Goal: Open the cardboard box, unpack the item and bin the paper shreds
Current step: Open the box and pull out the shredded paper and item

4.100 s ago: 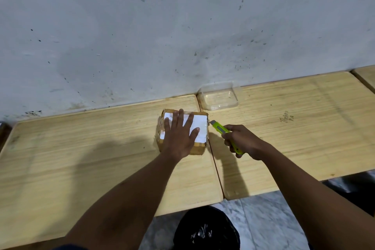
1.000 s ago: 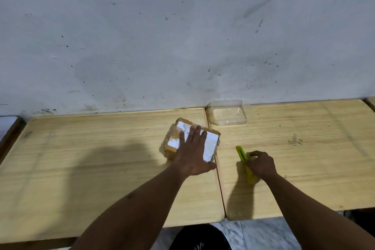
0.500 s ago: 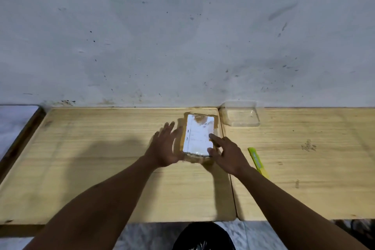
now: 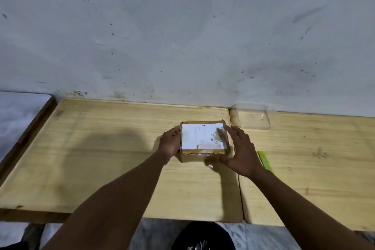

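A small cardboard box (image 4: 194,157) with a white label on top sits closed on the left wooden table (image 4: 101,158), near its right edge. My left hand (image 4: 170,144) grips the box's left side. My right hand (image 4: 241,152) holds its right side, fingers spread over the near right corner. A yellow-green utility knife (image 4: 264,161) lies on the right table just right of my right hand, partly hidden by my wrist.
A clear plastic container (image 4: 251,116) stands against the wall behind the box, on the right table (image 4: 314,168). A black bin bag (image 4: 203,236) sits on the floor below the table edge. A grey wall rises right behind the tables.
My right hand has laid the knife down on the right table and come to the box. The box has been turned and now sits square between both hands.
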Motion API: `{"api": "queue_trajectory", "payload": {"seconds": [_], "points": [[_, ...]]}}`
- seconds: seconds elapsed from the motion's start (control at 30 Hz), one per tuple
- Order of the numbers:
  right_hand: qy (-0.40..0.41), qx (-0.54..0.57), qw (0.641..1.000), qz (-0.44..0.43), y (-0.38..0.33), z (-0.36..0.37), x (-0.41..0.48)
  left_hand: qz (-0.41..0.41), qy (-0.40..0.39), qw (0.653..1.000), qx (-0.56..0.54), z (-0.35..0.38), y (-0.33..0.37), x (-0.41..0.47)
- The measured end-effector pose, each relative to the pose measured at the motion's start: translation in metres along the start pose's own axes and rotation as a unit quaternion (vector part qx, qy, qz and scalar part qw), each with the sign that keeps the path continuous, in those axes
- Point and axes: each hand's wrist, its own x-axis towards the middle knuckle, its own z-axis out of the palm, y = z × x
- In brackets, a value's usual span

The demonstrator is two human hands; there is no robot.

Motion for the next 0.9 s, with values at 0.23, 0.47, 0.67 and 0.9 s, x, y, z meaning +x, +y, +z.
{"api": "queue_trajectory", "payload": {"seconds": [0.23, 0.47, 0.67, 0.9], "points": [[-0.05, 0.081, 0.995, -0.022, 0.014, 0.007, 0.014, -0.052, -0.062, 0.995, -0.059, -0.006, 0.003, -0.002], [-0.009, 0.025, 1.0, -0.016, 0.002, -0.006, 0.016, -0.048, -0.068, 0.99, -0.112, 0.0, 0.002, -0.008], [0.109, 0.042, 0.992, 0.045, -0.011, -0.018, 0.05, 0.05, -0.034, 0.998, -0.021, 0.006, 0.006, -0.003], [0.129, 0.108, 0.982, 0.09, -0.003, 0.005, 0.077, 0.124, -0.026, 0.989, 0.075, 0.017, 0.015, 0.011]]}}
